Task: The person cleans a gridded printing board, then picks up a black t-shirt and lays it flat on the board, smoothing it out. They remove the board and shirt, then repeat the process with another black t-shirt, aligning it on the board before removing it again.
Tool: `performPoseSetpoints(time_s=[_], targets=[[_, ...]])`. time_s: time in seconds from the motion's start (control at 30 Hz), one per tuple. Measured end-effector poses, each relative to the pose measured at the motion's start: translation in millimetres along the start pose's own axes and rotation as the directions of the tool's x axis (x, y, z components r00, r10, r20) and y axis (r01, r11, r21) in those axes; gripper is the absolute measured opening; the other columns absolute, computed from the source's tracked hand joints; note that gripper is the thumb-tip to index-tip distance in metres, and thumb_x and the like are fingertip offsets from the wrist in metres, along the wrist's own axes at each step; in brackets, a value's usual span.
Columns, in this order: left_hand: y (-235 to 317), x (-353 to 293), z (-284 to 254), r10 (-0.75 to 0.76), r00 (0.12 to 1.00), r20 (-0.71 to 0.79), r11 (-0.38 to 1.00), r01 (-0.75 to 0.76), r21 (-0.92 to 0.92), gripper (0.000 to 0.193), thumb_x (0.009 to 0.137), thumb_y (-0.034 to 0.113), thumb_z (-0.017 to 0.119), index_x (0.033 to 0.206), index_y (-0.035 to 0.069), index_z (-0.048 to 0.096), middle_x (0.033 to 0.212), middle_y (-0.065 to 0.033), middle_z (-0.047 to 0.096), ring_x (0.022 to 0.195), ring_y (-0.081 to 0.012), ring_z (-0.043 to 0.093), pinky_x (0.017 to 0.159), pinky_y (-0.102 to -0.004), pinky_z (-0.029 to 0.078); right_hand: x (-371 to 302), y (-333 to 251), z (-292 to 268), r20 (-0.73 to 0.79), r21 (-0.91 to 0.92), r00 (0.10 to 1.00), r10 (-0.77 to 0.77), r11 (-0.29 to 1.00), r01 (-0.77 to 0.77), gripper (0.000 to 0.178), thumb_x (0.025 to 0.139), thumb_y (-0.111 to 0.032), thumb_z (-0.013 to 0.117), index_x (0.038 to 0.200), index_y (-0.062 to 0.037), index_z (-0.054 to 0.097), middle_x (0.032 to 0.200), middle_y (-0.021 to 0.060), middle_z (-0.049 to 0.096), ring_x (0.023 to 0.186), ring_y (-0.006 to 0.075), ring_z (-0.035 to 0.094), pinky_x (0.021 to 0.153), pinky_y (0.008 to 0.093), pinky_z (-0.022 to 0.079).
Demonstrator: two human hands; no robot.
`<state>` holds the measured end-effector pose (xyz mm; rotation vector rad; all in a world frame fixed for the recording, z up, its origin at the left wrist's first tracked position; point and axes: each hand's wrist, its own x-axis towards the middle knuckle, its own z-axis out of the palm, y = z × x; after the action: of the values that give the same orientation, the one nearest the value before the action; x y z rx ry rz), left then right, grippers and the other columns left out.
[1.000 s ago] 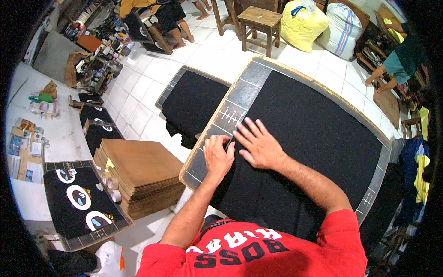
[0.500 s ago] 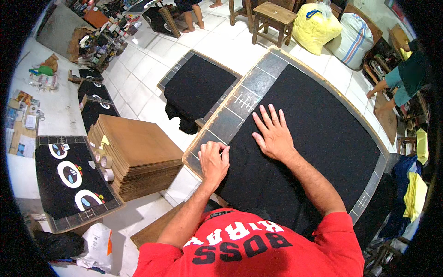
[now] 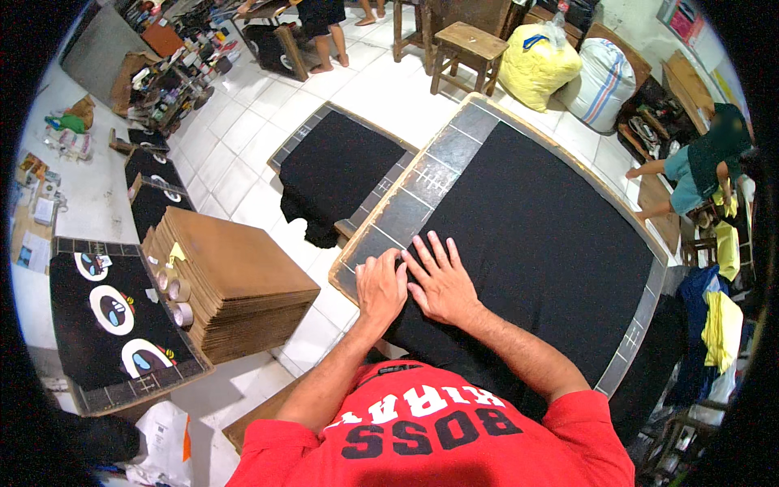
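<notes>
Black cloth (image 3: pixel 544 219) lies spread over a large tilted board (image 3: pixel 403 213), whose dark margin carries white ruled lines and tick marks. At the cloth's near left edge my left hand (image 3: pixel 380 286) is closed, thumb and fingertips pinching the edge. Right beside it, my right hand (image 3: pixel 445 282) rests palm down on the cloth, fingers stretched out, the tips close to the left thumb. Part of the cloth hangs past the near side of the board, toward my red shirt.
A second cloth-covered board (image 3: pixel 345 166) lies beyond. To the left stand a brown board stack (image 3: pixel 235 252), tape rolls (image 3: pixel 180 290) and a printed black panel (image 3: pixel 114 312). Farther off are a wooden stool (image 3: pixel 471 45), a yellow sack (image 3: pixel 537 69) and people; one person (image 3: pixel 698 166) is at the right.
My right hand has slid left and nearer to me across the cloth, ending beside the left hand. The left hand stays at the cloth's edge. The view has shifted slightly.
</notes>
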<state>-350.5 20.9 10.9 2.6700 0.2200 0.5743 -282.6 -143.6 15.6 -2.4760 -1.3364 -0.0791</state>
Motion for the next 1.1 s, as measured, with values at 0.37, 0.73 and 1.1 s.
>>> performPoseSetpoints(time_s=[0.37,0.73,1.1], targets=[[-36.3,-25.6,-3.0,0.126,0.991,-0.044,0.986,-0.13,-0.104,0.03,0.098,0.018,0.067,0.125,0.007,0.062,0.106,-0.0097,0.07,0.098,-0.0316,0.063,0.087,-0.0469,0.045,-7.1,-36.4,8.0,-0.03,-0.149,0.994,0.107,0.983,-0.111,0.068,0.103,-0.046,0.054,0.16,-0.0093,0.044,0.169,0.0206,0.034,0.158,0.0421,0.025,0.128,0.0609,0.017],[-37.7,15.1,-2.5,0.323,0.946,-0.037,0.898,-0.319,-0.303,0.043,0.103,0.023,0.062,0.139,0.0,0.058,0.142,-0.0203,0.058,0.131,-0.0396,0.053,0.109,-0.0523,0.043,-61.6,-147.9,2.3,0.097,0.51,0.966,0.238,0.822,-0.254,0.053,0.111,-0.028,0.048,0.156,-0.0005,0.045,0.157,0.0235,0.05,0.149,0.0383,0.044,0.124,0.0506,0.033],[43.6,139.1,115.3,0.826,0.495,0.272,0.555,-0.797,-0.236,0.072,0.11,0.046,0.047,0.158,-0.006,0.038,0.168,-0.0242,0.034,0.158,-0.0389,0.028,0.13,-0.0525,0.021,-248.9,-167.1,-65.7,-0.172,0.836,0.224,0.959,0.262,-0.483,0.04,0.116,-0.025,0.042,0.137,0.0027,0.062,0.106,0.0154,0.077,0.092,0.0194,0.074,0.085,0.0326,0.06]])
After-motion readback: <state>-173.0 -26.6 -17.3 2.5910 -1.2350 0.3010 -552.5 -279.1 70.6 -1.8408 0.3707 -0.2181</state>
